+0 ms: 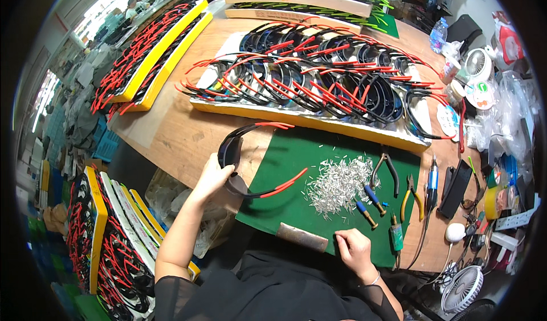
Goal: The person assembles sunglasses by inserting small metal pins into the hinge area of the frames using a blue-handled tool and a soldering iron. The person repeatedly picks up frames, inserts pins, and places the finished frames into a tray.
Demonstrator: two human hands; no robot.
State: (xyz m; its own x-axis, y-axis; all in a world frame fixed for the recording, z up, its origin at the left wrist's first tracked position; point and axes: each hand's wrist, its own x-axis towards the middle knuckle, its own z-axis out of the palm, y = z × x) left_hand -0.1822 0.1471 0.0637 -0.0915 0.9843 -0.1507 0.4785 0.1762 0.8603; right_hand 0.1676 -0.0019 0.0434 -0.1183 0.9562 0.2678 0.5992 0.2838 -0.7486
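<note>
Well, left hand pinches black-and-red sunglasses mid-frame; slipping fingertip might smudge lens. Right hand loosely curled near metal pins, contents unclear.

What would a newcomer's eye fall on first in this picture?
Likely the long tray crowded with red-and-black glasses, just beyond the green mat. Next, the heap of tiny silvery pieces, bright on that mat. Then the single pair of glasses that the left hand holds at the mat's left edge.
</note>
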